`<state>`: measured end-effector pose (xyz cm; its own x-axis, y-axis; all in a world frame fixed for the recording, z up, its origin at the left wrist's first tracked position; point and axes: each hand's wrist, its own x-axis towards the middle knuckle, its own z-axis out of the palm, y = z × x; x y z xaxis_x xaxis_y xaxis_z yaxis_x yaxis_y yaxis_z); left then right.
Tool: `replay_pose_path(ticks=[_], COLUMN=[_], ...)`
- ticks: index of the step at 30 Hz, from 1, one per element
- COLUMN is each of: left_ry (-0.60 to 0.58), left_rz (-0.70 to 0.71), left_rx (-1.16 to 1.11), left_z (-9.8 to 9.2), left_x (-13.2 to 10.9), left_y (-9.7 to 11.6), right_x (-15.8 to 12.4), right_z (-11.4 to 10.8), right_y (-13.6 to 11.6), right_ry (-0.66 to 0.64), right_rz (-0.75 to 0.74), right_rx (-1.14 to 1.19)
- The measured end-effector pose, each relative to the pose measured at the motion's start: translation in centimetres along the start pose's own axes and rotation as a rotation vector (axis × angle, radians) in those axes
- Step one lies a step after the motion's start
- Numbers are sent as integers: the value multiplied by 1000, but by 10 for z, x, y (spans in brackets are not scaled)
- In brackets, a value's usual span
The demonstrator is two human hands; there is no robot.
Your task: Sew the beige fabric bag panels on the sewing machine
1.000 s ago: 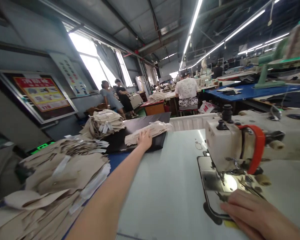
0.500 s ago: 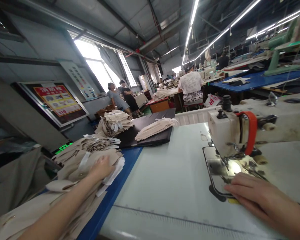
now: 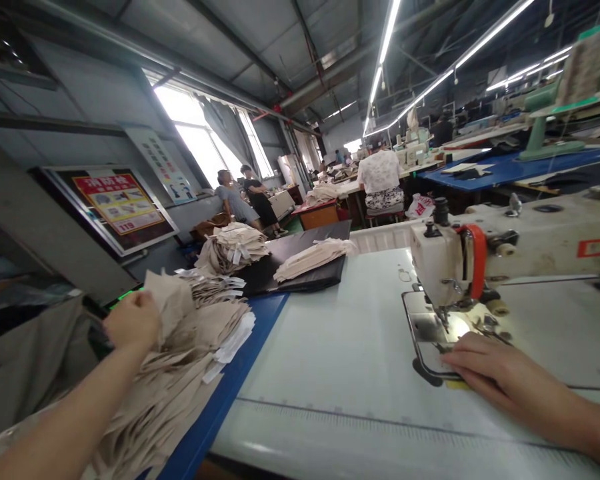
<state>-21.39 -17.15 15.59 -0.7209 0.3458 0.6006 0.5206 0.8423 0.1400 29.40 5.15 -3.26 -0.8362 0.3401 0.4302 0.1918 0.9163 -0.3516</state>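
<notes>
Pinching matte beige cloth [image 3: 169, 301] in left hand [image 3: 133, 320] over layered pile [image 3: 213, 328] inside right edge of blue board [image 3: 236, 375]. Can't tell grip of right hand [image 3: 486, 368] at metal plate [image 3: 424, 327].

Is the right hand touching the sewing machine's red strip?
Apart. The head view shows the right hand below the red strip, with the lit plate visible between them.

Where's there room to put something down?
On the smooth pale tabletop, between the flat blue surface and the white metal sewing machine. It's crowded left, under loose beige fabric pieces, and around the machine's shiny metal plate, by the bare right hand.
</notes>
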Motion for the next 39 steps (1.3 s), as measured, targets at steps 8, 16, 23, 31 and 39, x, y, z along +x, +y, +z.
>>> replay_pose_path(ticks=[8,16,23,31,39], left_ry=[115,-668,-928,-787,-856], left_rz=[381,945,803,1089,1159], left_rx=[65,-161,-668,-497,-439], left_z=[-57,2,21,52,39], left_x=[-29,-222,-258,-244,-263], left_y=[96,221,231,192,222], right_x=[-2,3,8,12,9], right_z=[3,-3,-5,-8,-7], right_y=[3,-5,-4,-14,-32], right_ry=[9,21,-4,41,-81], right_rz=[19,-6,14,-89,-170], right_rx=[17,-37,-99,-67,46])
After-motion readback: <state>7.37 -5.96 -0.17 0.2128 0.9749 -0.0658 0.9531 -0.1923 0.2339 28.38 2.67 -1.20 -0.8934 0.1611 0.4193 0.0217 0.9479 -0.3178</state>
